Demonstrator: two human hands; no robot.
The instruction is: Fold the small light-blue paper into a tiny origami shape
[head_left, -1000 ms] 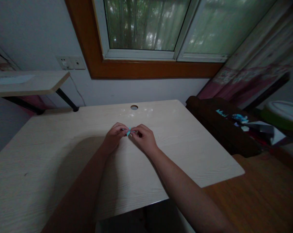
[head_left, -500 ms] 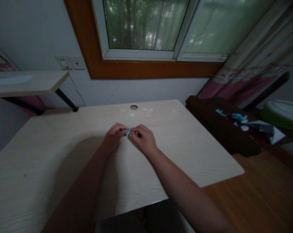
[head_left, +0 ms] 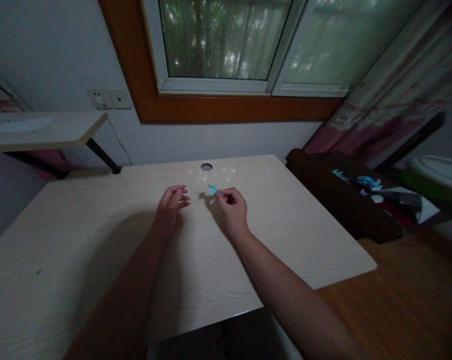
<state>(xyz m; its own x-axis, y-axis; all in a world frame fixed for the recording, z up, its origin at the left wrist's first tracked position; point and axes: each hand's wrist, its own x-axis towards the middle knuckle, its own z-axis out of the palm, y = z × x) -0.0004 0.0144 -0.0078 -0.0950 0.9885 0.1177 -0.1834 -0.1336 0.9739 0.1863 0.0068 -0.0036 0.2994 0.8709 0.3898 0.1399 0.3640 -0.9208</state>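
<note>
A tiny folded piece of light blue paper (head_left: 212,189) is pinched between the thumb and fingers of my right hand (head_left: 232,209), just above the pale wooden desk (head_left: 98,240). My left hand (head_left: 171,205) rests on the desk a short way to the left, fingers loosely curled and slightly apart, holding nothing. A small gap separates the two hands.
A round cable hole (head_left: 206,166) lies in the desk near its far edge. A dark brown piece of furniture (head_left: 334,195) with blue and white scraps on it stands at the right. A shelf (head_left: 42,129) juts out at the left; a window is behind.
Both hands held the blue paper together before. Now my left hand has let go and my right hand has lifted the paper up and slightly to the right.
</note>
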